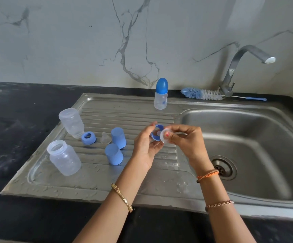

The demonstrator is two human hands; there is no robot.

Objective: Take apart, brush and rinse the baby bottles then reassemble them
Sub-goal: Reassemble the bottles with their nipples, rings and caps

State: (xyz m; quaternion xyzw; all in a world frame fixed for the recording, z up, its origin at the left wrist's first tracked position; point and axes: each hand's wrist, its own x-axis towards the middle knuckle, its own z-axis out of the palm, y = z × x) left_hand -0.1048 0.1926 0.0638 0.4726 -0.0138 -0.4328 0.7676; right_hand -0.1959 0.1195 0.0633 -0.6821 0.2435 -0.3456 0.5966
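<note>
Over the drainboard's right end, my left hand (145, 144) holds a blue screw ring (155, 133). My right hand (186, 139) pinches a clear silicone teat (165, 135) right against that ring. On the drainboard (124, 178) lie two clear bottle bodies: one upright (64, 157), one upside down (72, 122). Between them and my hands sit a second blue ring (88, 138), a loose clear teat (105, 138) and two blue caps (118, 135) (113, 154). One assembled bottle with a blue cap (160, 93) stands at the back.
A blue-and-white bottle brush (203, 94) lies on the black counter behind the sink, by the base of the steel tap (233, 72). The sink basin (247, 137) with its drain (224, 170) is to the right. Black countertop (10, 128) stretches to the left.
</note>
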